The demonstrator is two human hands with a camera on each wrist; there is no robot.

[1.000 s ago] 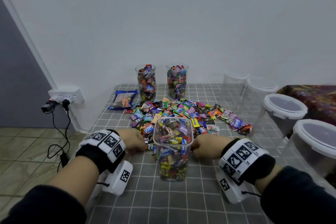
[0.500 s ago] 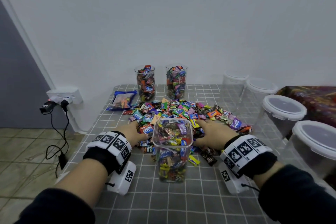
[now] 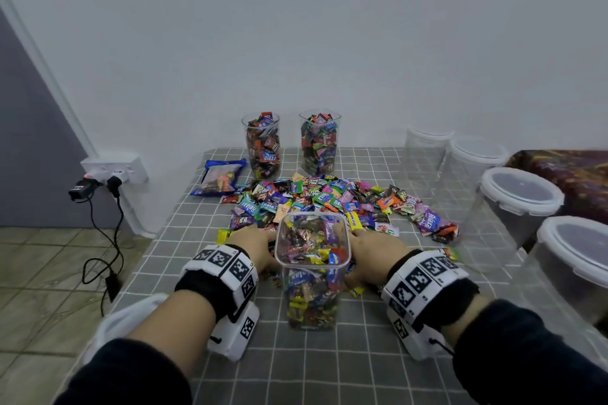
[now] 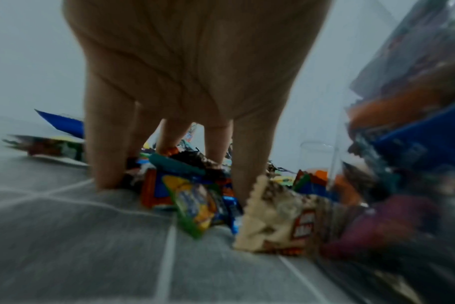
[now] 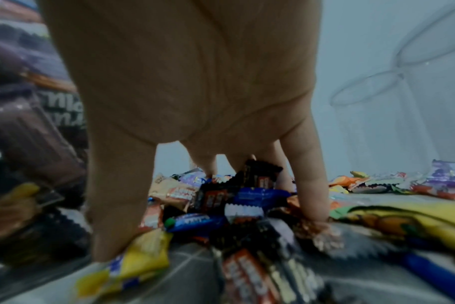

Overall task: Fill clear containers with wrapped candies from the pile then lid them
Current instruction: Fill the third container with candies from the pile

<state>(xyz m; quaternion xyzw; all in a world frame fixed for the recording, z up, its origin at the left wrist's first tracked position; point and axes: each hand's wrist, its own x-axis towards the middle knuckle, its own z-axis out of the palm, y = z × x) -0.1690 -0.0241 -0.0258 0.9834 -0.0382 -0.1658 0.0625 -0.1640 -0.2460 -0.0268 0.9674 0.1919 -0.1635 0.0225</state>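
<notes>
Both your hands, left hand [image 3: 255, 248] and right hand [image 3: 370, 255], are now raking candies [image 3: 316, 199] closer, fingers spread, flanking the container [image 3: 312, 268]; lidded tubs [image 3: 521, 196] sitting right.

Domestic room, prob. a home. Evidence: small table w/ grey checked tablecloth [image 3: 329, 368] set against plain white wall [image 3: 296, 26]; wall socket [image 3: 113, 169] w/ chargers plugged in; tiled floor [image 3: 39, 273]; patterned fabric-covered furniture [image 3: 572, 181] at right edge.

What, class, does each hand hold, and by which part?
Nothing lifted: left hand and right hand rake loose wrapped candies with spread, downturned fingers.
</notes>
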